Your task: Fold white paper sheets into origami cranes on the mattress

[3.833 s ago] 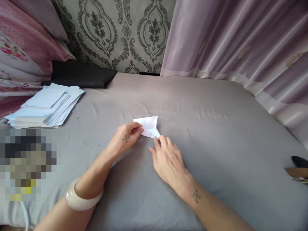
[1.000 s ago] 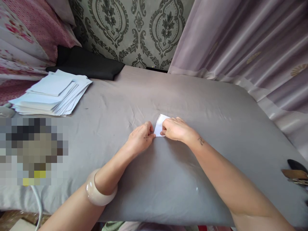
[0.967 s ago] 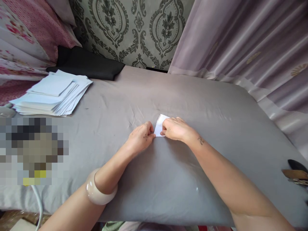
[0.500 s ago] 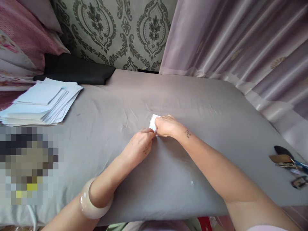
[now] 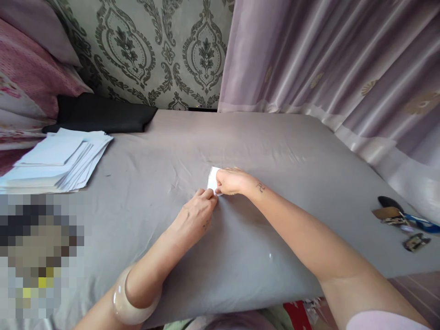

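A small piece of white paper (image 5: 212,179) lies on the grey cloth in the middle of the view, partly covered by both hands. My left hand (image 5: 197,210) has its fingers closed at the paper's near edge. Curled on the paper's right side is my right hand (image 5: 232,181), with the thumb side toward the left hand. The two hands almost touch over the near corner. How the paper is folded under the fingers is hidden. A pale bangle (image 5: 120,300) circles my left forearm.
A stack of white paper (image 5: 51,160) lies at the left, with a folded black cloth (image 5: 103,113) behind it. Keys with a brown tag (image 5: 388,213) and a small dark metal object (image 5: 416,242) lie at the right. A lilac curtain (image 5: 292,55) hangs at the back right.
My view has tilted and shifted slightly, so the scene sits a little lower and further left. Both hands stay at the paper, my left fingers slightly lower against it, showing more of its face.
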`<action>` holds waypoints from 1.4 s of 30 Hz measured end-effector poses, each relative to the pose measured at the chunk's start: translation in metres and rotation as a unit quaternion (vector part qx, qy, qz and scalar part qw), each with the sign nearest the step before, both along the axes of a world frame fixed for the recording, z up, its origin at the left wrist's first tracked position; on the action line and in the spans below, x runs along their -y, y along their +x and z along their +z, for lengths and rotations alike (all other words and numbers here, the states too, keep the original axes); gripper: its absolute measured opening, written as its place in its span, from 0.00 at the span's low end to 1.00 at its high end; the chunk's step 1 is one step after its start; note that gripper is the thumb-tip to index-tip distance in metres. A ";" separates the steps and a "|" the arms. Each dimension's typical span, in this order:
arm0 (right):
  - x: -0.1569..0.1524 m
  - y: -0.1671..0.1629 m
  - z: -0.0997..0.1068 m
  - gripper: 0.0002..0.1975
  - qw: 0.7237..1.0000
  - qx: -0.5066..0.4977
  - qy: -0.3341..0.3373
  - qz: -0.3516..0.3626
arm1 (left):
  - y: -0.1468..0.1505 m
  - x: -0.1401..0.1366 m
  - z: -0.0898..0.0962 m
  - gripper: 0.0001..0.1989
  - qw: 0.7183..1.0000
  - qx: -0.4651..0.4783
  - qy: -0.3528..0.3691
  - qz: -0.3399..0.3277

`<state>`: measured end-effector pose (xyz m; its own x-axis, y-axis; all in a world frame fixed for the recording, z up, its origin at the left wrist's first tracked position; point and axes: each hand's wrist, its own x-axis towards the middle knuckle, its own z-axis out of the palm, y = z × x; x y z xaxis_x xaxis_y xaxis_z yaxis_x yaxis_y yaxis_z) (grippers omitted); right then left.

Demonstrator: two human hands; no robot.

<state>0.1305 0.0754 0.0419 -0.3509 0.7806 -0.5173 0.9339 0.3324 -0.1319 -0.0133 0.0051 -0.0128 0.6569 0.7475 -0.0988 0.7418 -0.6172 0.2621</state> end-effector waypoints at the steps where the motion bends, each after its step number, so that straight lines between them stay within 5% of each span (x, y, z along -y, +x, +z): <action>1: 0.000 0.004 0.001 0.07 1.000 -0.002 -0.008 0.002 | 0.000 0.000 0.001 0.15 1.000 -0.002 -0.002 -0.001; 4: 0.004 0.022 0.001 0.11 0.998 -0.064 0.000 0.008 | 0.001 -0.001 0.003 0.17 1.000 -0.005 0.000 0.010; 5: 0.008 0.030 -0.001 0.12 0.988 -0.148 0.050 -0.006 | 0.001 -0.001 0.003 0.18 1.000 -0.004 0.002 0.013; 8: 0.026 0.051 -0.017 0.13 0.908 -0.351 0.203 -0.100 | 0.002 -0.002 0.004 0.23 1.000 -0.011 0.001 0.010; 10: 0.039 0.060 -0.034 0.12 0.864 -0.384 0.270 -0.183 | 0.002 -0.002 0.004 0.25 1.000 -0.026 -0.001 0.005; 12: 0.051 0.063 -0.053 0.09 0.847 -0.383 0.276 -0.243 | 0.002 -0.002 0.002 0.27 0.999 -0.035 -0.001 0.000; 18: 0.069 0.050 -0.086 0.13 0.853 -0.371 0.251 -0.268 | -0.002 -0.004 -0.005 0.31 1.000 -0.028 0.002 -0.010; 26: 0.075 0.039 -0.087 0.18 0.805 -0.478 0.216 -0.277 | -0.003 0.000 -0.005 0.32 1.000 -0.022 -0.001 -0.017; 42: 0.081 0.033 -0.089 0.22 0.818 -0.469 0.225 -0.245 | -0.010 -0.001 -0.017 0.31 0.999 0.007 0.030 -0.018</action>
